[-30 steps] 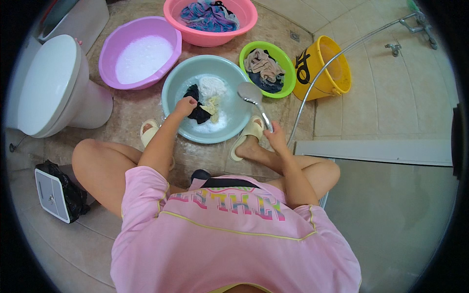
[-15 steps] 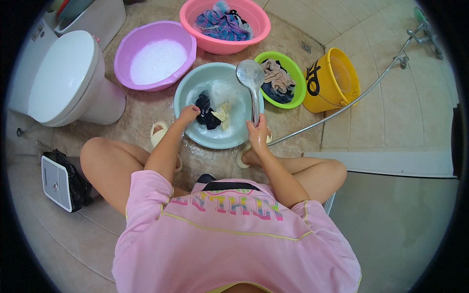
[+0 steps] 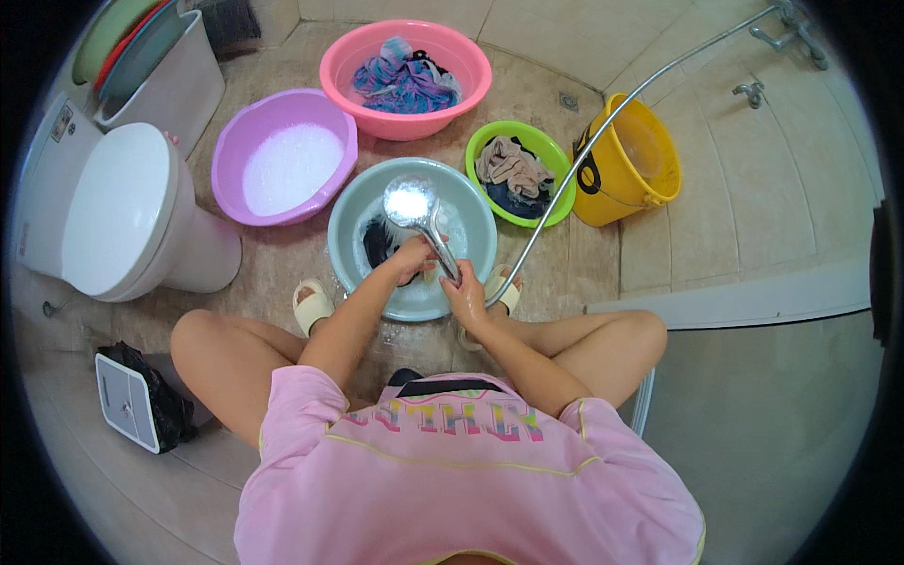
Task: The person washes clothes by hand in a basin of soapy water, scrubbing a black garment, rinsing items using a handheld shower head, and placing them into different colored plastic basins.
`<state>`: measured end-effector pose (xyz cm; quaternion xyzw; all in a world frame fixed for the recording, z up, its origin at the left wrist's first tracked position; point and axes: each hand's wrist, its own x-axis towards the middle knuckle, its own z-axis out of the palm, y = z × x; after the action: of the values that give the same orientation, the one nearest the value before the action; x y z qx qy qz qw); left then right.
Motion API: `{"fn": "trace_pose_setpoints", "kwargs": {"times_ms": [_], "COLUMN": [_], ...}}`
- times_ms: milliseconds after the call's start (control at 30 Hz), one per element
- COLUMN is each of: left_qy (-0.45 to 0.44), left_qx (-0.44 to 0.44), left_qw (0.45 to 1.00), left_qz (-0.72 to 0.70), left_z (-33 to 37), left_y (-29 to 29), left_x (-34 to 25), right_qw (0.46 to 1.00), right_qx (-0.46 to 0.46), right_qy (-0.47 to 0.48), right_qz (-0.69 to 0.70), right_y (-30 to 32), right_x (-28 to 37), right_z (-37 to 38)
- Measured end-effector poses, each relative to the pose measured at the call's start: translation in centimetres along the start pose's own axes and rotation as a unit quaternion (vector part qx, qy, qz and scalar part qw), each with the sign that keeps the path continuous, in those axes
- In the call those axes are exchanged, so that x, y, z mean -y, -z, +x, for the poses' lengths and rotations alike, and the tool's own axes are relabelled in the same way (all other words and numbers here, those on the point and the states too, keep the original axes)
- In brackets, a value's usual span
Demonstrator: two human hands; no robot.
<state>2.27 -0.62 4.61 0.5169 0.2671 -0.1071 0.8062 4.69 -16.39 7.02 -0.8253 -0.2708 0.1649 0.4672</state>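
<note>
My right hand is wrapped round the handle of a chrome shower head, which slants over a pale blue basin in front of me. My left hand is at the shower head's neck, its fingers curled and partly hidden behind the handle; whether it grips the neck or a cloth beneath I cannot make out. Inside the basin, a dark cloth lies in water next to my left hand. A light cloth shows only in a small patch under the hands.
A metal hose runs from the wall tap to my right hand. Around the basin stand a purple tub of suds, a pink tub and a green tub with clothes, a yellow bucket, a toilet and a bin.
The shower head has swung left over the basin, and my right hand has moved left with it. My left hand has left the dark cloth and come right, to the shower head's neck. The view has shifted.
</note>
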Motion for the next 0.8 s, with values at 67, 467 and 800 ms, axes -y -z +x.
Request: {"fn": "trace_pose_setpoints", "kwargs": {"times_ms": [67,467,800], "left_qy": [0.001,-0.078,-0.084], "left_qx": [0.002,0.013,-0.029], "left_qw": [0.999,0.997,0.996], "left_qz": [-0.038,-0.015,0.014], "left_z": [-0.6,-1.8,-1.1], "left_y": [-1.0,-3.9,-3.5], "left_x": [-0.8,-0.7,-0.1], "right_qw": [1.000,0.992,0.984], "right_qx": [-0.006,-0.032,0.017], "right_qy": [-0.001,-0.101,-0.106], "right_qz": [0.008,0.071,0.144], "right_y": [-0.2,-0.6,-1.8], "right_x": [-0.7,-2.2,-4.2], "right_z": [0.0,1.6,1.0]}}
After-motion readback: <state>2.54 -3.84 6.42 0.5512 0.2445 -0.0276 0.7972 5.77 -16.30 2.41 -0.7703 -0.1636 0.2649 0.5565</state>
